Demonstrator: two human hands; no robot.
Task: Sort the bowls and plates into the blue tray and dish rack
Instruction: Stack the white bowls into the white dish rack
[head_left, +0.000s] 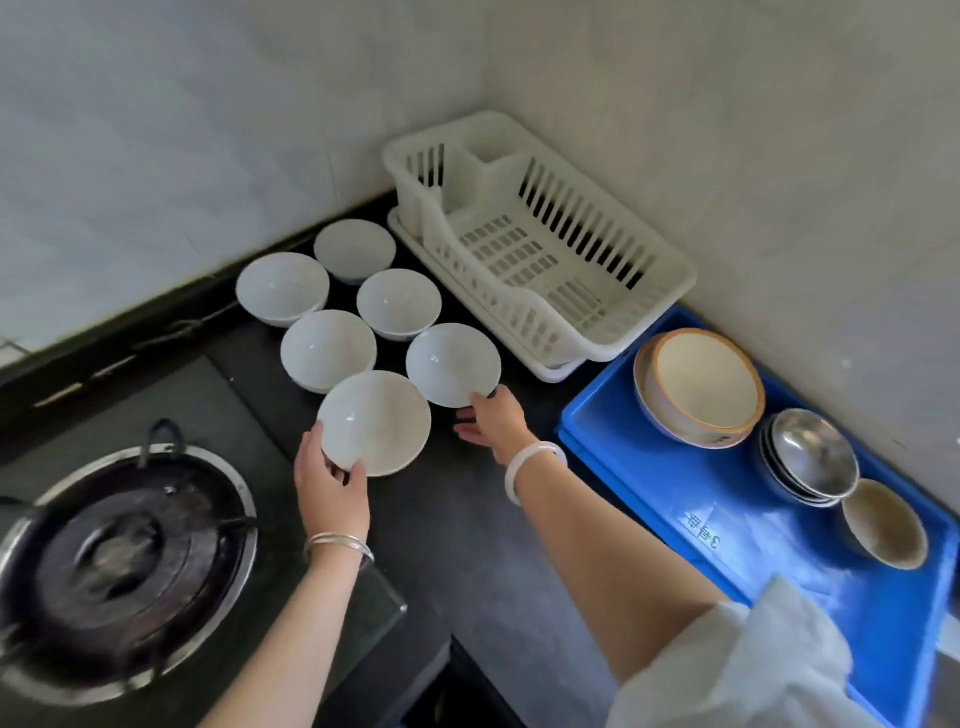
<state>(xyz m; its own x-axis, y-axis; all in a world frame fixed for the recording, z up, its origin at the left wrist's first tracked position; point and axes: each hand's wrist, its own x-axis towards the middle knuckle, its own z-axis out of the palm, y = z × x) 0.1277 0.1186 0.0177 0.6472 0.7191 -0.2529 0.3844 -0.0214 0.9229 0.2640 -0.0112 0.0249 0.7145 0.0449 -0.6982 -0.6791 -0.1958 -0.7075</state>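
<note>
Left hand (332, 486) round nearest bowl (375, 422), right hand (494, 423) against next bowl (453, 364).

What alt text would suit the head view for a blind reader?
A left hand grips the nearest white bowl; the right hand touches the next bowl. Nearby are four more white bowls, an empty dish rack and a blue tray holding bowls.

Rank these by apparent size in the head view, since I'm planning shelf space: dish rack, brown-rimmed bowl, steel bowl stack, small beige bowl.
1. dish rack
2. brown-rimmed bowl
3. steel bowl stack and small beige bowl: nearly alike; the stack looks slightly wider, but the wide-angle edge makes that unsure.
</note>
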